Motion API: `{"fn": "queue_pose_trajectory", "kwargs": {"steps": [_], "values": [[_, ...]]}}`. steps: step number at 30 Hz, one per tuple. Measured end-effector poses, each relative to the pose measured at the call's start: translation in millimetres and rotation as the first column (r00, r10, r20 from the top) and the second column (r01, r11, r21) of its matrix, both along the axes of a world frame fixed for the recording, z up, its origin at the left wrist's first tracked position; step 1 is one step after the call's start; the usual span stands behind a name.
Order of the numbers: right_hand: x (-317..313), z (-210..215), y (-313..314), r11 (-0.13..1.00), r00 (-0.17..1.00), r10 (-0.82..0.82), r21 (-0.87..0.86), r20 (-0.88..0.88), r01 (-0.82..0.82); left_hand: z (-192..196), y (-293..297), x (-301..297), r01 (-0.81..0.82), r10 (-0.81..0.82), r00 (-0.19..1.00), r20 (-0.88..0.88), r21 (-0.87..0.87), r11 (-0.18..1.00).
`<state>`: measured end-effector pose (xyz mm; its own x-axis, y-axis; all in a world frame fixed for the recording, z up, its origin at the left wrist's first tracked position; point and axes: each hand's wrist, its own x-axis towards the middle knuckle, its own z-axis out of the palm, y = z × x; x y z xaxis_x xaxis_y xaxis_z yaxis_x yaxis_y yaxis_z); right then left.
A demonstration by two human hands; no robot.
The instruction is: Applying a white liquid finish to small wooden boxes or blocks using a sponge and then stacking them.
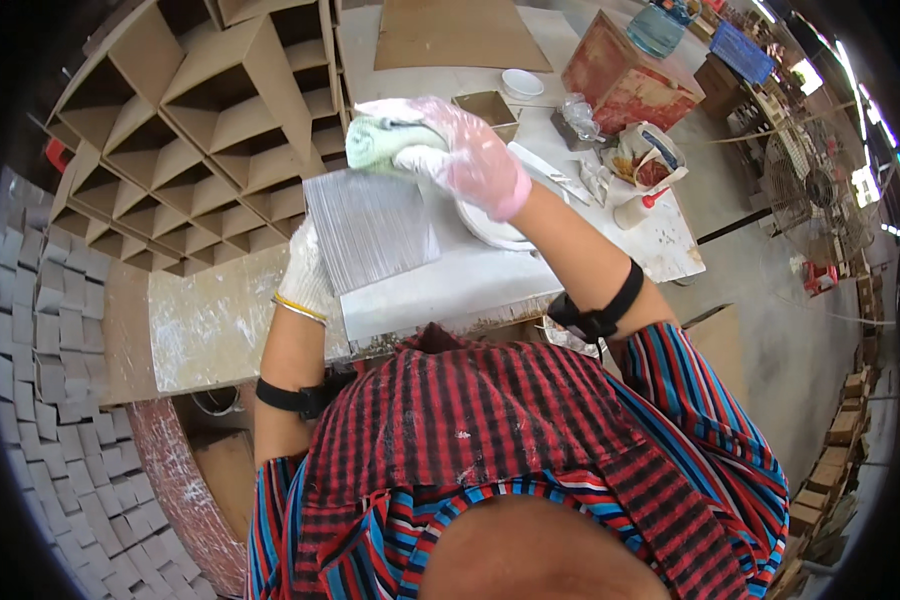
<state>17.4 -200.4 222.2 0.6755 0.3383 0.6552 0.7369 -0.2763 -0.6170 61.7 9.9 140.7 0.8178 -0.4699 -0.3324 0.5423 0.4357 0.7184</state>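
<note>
A grey box-like piece (378, 232) with streaky white lines stands tilted over the table in front of me. At its left side is my left hand (306, 272), in a white knit glove with a yellow cuff band; its fingers go out of sight behind the piece, gripping it. My right hand (470, 160), in a white-and-pink stained glove, is closed around a bunched pale green cloth (372, 145). The cloth lies at the piece's upper edge. Partly behind my right wrist sits a round white basin (490, 228).
Brown open box compartments (210, 120) are stacked at the left. Beyond the right hand are a small cardboard box (488, 108), a white bowl (522, 83) and a red-stained crate (620, 75). A red-tipped bottle (638, 208) stands near the white table's right edge (685, 255). Grey boxes (55, 330) are piled far left.
</note>
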Motion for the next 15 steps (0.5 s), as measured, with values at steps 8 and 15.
{"fn": "queue_pose_trajectory", "kwargs": {"steps": [8, 15], "values": [[22, -10, -2, 0.935, 0.961, -0.159, -0.278, 0.227, 0.220, -5, -6, -9, 0.108, -0.118, 0.989, 0.086, 0.112, 0.988], [-19, -25, 9, 0.979, 0.983, 0.075, -0.199, 0.168, -0.041, -34, -12, -5, 0.111, -0.183, 0.827, 0.532, 0.164, 0.980]]}}
